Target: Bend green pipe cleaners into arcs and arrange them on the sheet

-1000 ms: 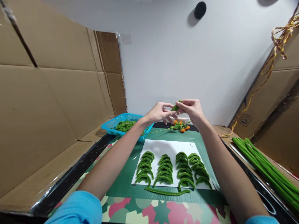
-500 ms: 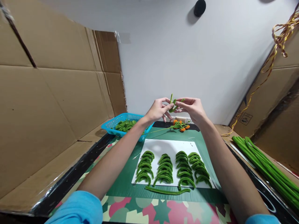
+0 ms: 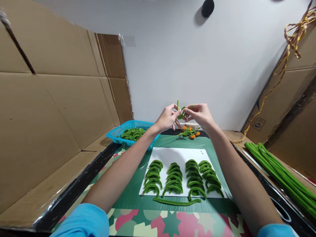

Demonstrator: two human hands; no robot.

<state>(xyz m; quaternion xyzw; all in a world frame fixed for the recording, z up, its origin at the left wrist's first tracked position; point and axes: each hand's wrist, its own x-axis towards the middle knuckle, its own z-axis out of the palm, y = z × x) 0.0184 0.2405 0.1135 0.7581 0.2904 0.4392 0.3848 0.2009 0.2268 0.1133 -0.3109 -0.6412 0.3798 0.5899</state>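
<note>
My left hand (image 3: 168,117) and my right hand (image 3: 200,115) are raised together above the far end of the table. Both pinch a short green pipe cleaner (image 3: 181,112), which is bent between the fingertips with one end sticking up. Below them a white sheet (image 3: 177,155) on a green mat carries rows of bent green pipe cleaner arches (image 3: 174,179). One nearly straight green piece (image 3: 176,201) lies along the sheet's near edge.
A blue basket (image 3: 116,134) of green pieces stands at the back left. A small green and orange flower sprig (image 3: 190,132) lies behind the sheet. Long green pipe cleaners (image 3: 281,174) lie bundled at the right. Cardboard walls stand on both sides.
The green piece has been bent further between my fingers, so one end now points up. Both hands stayed raised in the same place.
</note>
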